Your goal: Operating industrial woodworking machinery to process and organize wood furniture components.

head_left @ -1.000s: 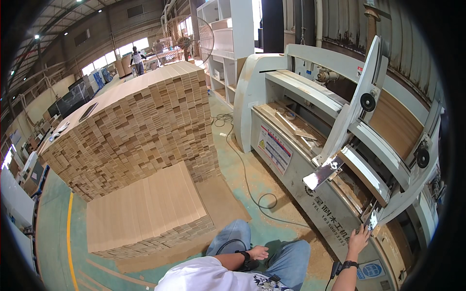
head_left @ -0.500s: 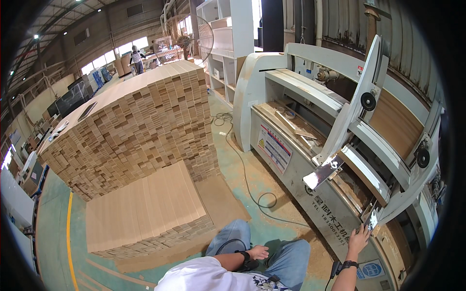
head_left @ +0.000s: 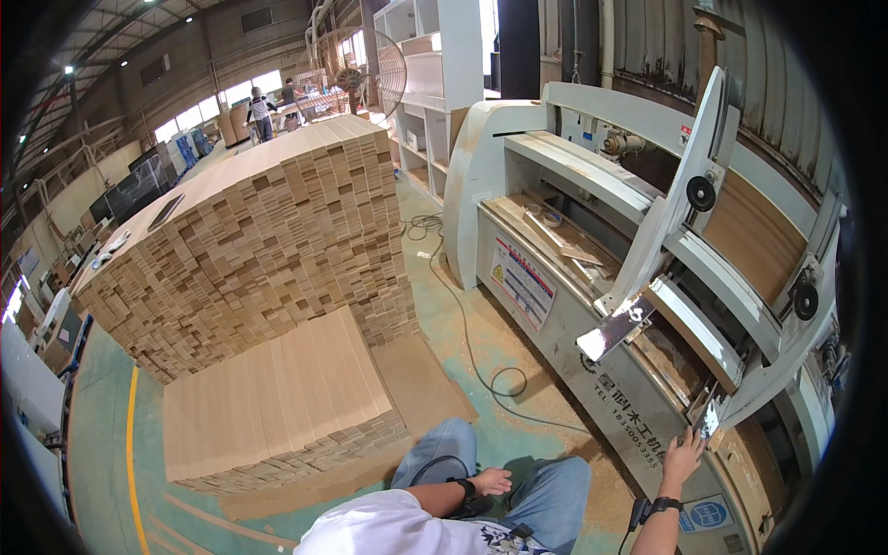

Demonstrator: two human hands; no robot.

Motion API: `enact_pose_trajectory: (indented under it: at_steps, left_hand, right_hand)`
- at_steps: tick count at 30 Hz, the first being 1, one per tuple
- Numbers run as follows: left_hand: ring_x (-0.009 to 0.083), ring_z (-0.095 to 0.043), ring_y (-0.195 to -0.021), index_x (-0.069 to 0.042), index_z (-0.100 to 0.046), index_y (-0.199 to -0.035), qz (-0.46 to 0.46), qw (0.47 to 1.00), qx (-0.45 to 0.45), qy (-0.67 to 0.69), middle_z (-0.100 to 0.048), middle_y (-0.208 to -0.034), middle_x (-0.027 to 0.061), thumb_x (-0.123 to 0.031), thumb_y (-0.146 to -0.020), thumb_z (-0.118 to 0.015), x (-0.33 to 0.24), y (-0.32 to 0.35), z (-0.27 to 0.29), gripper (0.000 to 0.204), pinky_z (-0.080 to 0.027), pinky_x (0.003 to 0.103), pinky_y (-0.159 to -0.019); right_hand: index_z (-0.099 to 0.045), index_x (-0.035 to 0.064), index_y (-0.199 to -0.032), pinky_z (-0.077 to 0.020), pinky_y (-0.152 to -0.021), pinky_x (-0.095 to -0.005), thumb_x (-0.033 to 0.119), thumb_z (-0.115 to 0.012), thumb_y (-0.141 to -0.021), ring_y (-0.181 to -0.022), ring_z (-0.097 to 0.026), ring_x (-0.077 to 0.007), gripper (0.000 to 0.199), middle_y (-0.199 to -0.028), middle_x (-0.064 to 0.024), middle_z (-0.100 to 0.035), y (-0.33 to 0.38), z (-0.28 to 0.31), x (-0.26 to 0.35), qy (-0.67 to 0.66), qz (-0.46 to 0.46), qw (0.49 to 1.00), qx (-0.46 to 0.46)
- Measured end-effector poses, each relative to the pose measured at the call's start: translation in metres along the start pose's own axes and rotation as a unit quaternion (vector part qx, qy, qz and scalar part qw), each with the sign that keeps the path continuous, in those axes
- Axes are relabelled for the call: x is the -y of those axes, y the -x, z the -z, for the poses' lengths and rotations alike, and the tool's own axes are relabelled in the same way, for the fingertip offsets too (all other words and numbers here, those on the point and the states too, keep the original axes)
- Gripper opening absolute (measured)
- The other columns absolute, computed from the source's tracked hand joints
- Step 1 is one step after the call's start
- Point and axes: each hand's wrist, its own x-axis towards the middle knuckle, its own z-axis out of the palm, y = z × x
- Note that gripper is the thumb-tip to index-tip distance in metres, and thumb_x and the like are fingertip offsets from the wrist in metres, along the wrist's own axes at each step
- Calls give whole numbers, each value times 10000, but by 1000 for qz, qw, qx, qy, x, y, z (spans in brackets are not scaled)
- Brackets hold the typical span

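My right hand (head_left: 683, 455) reaches up with spread fingers and touches the lower end of a slanted grey arm on the big woodworking machine (head_left: 555, 305). A dark watch sits on that wrist. My left hand (head_left: 491, 481) rests loosely on my thigh, over blue jeans, fingers slightly apart and holding nothing. It also wears a dark wristband. I am sitting low beside the machine's front panel.
A low stack of thin wooden boards (head_left: 277, 398) lies on the floor to my left. Behind it rises a tall block of stacked boards (head_left: 250, 240). A black cable (head_left: 472, 342) snakes over the green floor. Two people (head_left: 259, 111) stand far back by a fan.
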Motion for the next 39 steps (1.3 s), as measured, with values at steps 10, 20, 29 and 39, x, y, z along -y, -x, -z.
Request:
enact_pose_trajectory:
  at_steps: [10, 20, 29, 39]
  left_hand:
    - [262, -529, -1026, -37, -391, -1206, -1, 1000, 0, -4, -530, -1122, 138, -312, -874, -456, -2, 4, -2, 436, -412, 378, -891]
    - [262, -531, -1018, -36, -361, -1229, -6, 1000, 2, -6, -531, -1112, 138, -306, -879, -446, -2, 5, -2, 450, -412, 382, -888]
    - [257, -540, -993, -39, -368, -1225, -3, 1000, -6, -1, -540, -1082, 127, -298, -879, -449, -1, 1, -1, 440, -415, 382, -880]
    - [255, -539, -992, -40, -367, -1217, 1, 1000, -5, 4, -541, -1071, 122, -293, -875, -461, 0, 0, 0, 436, -414, 380, -877]
  right_hand:
    - [-435, 153, -1244, -328, -935, -492, 281, -505, -821, -1268, -274, -271, 447, -1368, -51, -320, -1, -3, -2, 7, 5, 1000, -8]
    - [-437, 156, -1244, -325, -939, -498, 285, -509, -820, -1267, -278, -272, 450, -1371, -46, -318, -1, -4, -2, 1, 0, 1000, -7]
    - [-444, 158, -1241, -317, -951, -491, 281, -518, -816, -1265, -282, -273, 449, -1372, -43, -320, 0, -1, 1, 0, 0, 1000, -6]
    - [-430, 159, -1252, -307, -959, -491, 279, -512, -821, -1271, -270, -268, 455, -1375, -42, -314, 1, 2, 2, 1, -5, 1000, 4]
